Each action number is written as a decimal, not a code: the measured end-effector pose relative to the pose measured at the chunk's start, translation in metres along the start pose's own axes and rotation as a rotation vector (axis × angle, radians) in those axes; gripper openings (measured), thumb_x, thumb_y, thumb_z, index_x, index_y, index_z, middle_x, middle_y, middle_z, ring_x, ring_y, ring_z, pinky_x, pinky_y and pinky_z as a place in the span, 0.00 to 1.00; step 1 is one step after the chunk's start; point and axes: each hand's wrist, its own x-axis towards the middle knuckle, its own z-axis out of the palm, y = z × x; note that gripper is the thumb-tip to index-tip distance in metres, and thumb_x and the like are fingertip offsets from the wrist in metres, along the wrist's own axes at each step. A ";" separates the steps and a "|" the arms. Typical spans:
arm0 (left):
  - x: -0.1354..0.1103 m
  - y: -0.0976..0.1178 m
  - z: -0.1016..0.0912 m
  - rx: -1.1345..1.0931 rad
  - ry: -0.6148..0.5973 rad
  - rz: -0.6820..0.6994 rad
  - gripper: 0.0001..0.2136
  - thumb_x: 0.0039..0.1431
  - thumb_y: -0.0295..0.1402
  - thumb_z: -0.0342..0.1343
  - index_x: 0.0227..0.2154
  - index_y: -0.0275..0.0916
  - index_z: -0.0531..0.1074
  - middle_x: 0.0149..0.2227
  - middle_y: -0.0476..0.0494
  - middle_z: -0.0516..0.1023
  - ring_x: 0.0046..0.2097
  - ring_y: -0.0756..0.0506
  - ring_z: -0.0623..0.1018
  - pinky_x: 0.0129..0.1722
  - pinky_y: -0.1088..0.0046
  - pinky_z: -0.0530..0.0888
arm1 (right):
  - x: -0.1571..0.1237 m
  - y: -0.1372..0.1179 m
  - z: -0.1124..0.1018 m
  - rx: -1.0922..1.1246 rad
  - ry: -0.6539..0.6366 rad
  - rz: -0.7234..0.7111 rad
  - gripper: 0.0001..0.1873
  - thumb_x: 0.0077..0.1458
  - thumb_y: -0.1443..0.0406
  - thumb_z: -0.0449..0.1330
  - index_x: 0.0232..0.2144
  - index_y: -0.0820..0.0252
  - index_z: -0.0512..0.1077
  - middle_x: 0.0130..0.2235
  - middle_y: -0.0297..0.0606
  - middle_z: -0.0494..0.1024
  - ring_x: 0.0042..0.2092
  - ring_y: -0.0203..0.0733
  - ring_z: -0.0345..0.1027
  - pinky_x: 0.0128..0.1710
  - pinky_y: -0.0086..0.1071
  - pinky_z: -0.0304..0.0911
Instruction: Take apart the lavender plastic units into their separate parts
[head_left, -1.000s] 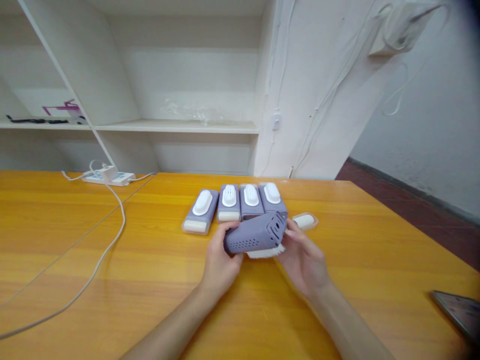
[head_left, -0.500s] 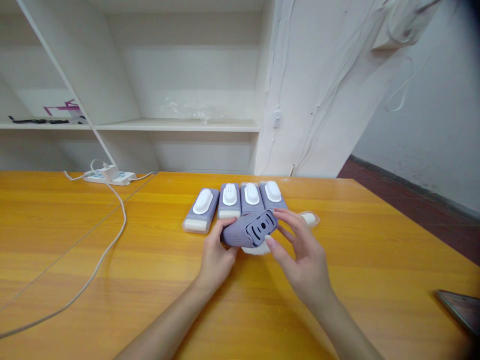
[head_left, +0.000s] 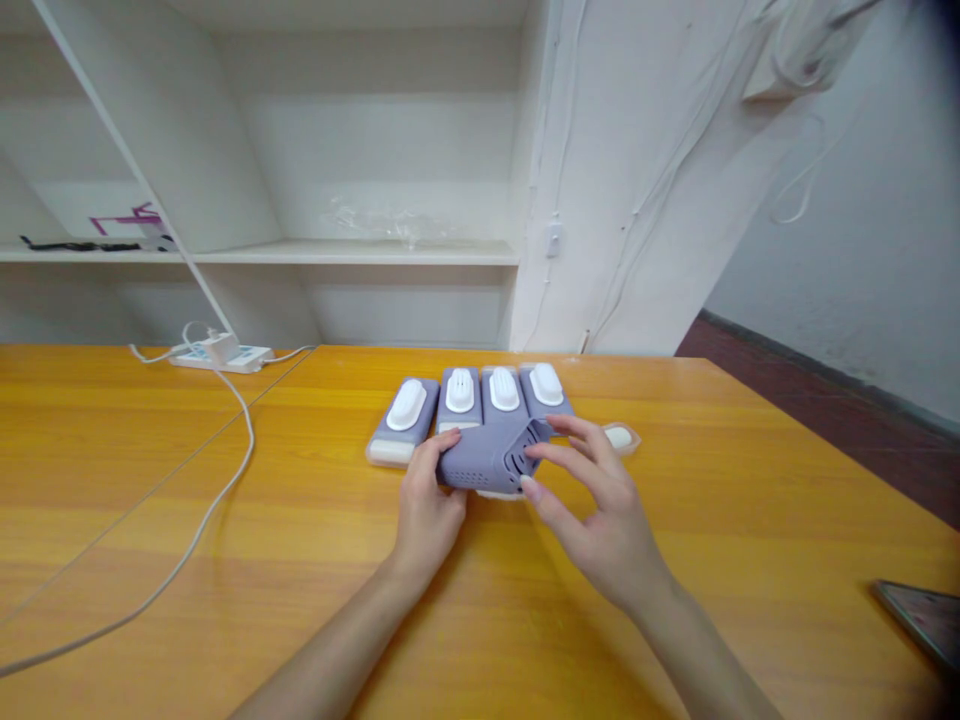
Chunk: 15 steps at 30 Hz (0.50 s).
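A lavender plastic case [head_left: 480, 458], with small round holes in its side and curved slots in its end, is raised above the wooden table [head_left: 315, 560]. My left hand [head_left: 431, 500] is closed round its left end, thumb beneath. At the slotted right end, my right hand [head_left: 600, 490] has its thumb against the lower corner and its fingertips on the slots and the top edge. A white part [head_left: 499, 495] shows under the case; whether it is joined to it I cannot tell. Just behind stand several similar lavender cases [head_left: 420, 415] with white oval pieces on top.
Beyond my right hand lies a white oval piece in clear plastic [head_left: 621, 437]. A phone [head_left: 922, 615] rests at the right edge. To the left are a power strip [head_left: 225, 353] and a long white cable [head_left: 217, 485]. Shelving [head_left: 360, 250] backs the table.
The case has turned, so more of its holed side shows and its slotted end faces further right. A right fingertip has come onto the slots. Both hands shifted slightly left.
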 end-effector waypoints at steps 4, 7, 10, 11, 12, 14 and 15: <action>0.001 -0.001 0.000 0.012 -0.004 0.017 0.26 0.44 0.14 0.50 0.48 0.40 0.68 0.49 0.41 0.74 0.53 0.41 0.73 0.54 0.58 0.68 | 0.001 -0.003 -0.008 -0.013 -0.122 -0.018 0.13 0.53 0.67 0.60 0.42 0.55 0.69 0.55 0.45 0.62 0.58 0.51 0.58 0.57 0.48 0.56; 0.001 -0.002 -0.001 0.032 -0.011 0.057 0.27 0.42 0.13 0.50 0.47 0.41 0.68 0.49 0.42 0.74 0.53 0.41 0.73 0.54 0.57 0.68 | 0.001 -0.004 -0.014 -0.059 -0.180 -0.025 0.15 0.50 0.69 0.62 0.41 0.55 0.66 0.56 0.46 0.61 0.60 0.53 0.55 0.58 0.50 0.54; 0.002 -0.004 -0.002 0.047 -0.023 0.107 0.28 0.41 0.13 0.49 0.46 0.41 0.68 0.50 0.42 0.74 0.54 0.41 0.72 0.55 0.56 0.68 | 0.002 -0.003 -0.018 -0.082 -0.212 -0.006 0.13 0.50 0.66 0.64 0.37 0.54 0.65 0.55 0.45 0.62 0.59 0.53 0.55 0.56 0.50 0.56; 0.002 -0.005 -0.002 0.052 -0.027 0.118 0.28 0.41 0.13 0.49 0.47 0.41 0.68 0.50 0.42 0.74 0.54 0.41 0.72 0.55 0.56 0.68 | 0.002 -0.001 -0.019 -0.089 -0.220 -0.007 0.13 0.50 0.65 0.65 0.36 0.54 0.65 0.54 0.45 0.62 0.59 0.53 0.56 0.56 0.50 0.56; 0.002 -0.005 -0.002 0.057 -0.030 0.128 0.28 0.41 0.13 0.49 0.47 0.41 0.68 0.50 0.42 0.74 0.54 0.41 0.72 0.55 0.55 0.67 | 0.003 0.000 -0.021 -0.097 -0.227 -0.014 0.12 0.50 0.65 0.65 0.35 0.54 0.65 0.54 0.44 0.63 0.58 0.53 0.57 0.56 0.49 0.57; 0.002 -0.006 -0.002 0.068 -0.039 0.148 0.28 0.41 0.12 0.48 0.47 0.42 0.68 0.51 0.42 0.74 0.54 0.41 0.72 0.56 0.55 0.68 | 0.004 0.003 -0.025 -0.108 -0.233 -0.030 0.12 0.50 0.64 0.66 0.34 0.54 0.66 0.53 0.43 0.64 0.57 0.52 0.59 0.54 0.48 0.59; 0.002 -0.007 -0.002 0.072 -0.043 0.159 0.29 0.41 0.12 0.48 0.47 0.42 0.68 0.51 0.42 0.74 0.54 0.41 0.72 0.56 0.55 0.68 | 0.005 0.004 -0.028 -0.111 -0.236 -0.038 0.11 0.50 0.64 0.66 0.33 0.54 0.66 0.52 0.43 0.65 0.56 0.52 0.61 0.53 0.47 0.60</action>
